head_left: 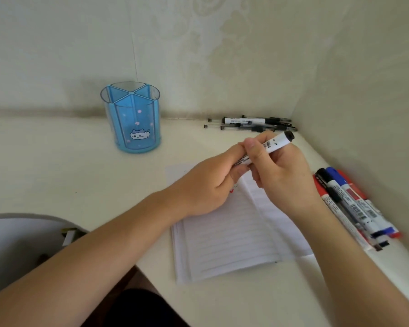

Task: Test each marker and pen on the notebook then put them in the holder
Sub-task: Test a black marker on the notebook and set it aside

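The marker (277,143) is up in the air, above the far part of the notebook (234,237). It is white with a black end and a little bar code on its side. It is tilted. Its black end points up, far and to the right. Its low end is hidden inside the left hand (206,185).

The left hand holds that low end with its fingers curled round it and its thumb on top. The right hand (285,178) holds the middle of the marker, with its thumb and fingers wrapped round the white part. The two thumbs touch each other. Both arms reach in from the near side, above the table (57,175).

The notebook lies open and flat on the table under the hands. Its pages have lines, and a small red mark (232,191) shows just beside the left hand.

A bunch of pens (250,124) lies on the table past the hands, by the far wall (222,55). More markers (350,204), red, black and blue, lie side by side just to the right of the notebook.

The blue holder (132,119) stands upright far to the left, well apart from the hands. It is see-through, split into parts, and has a little cat picture.
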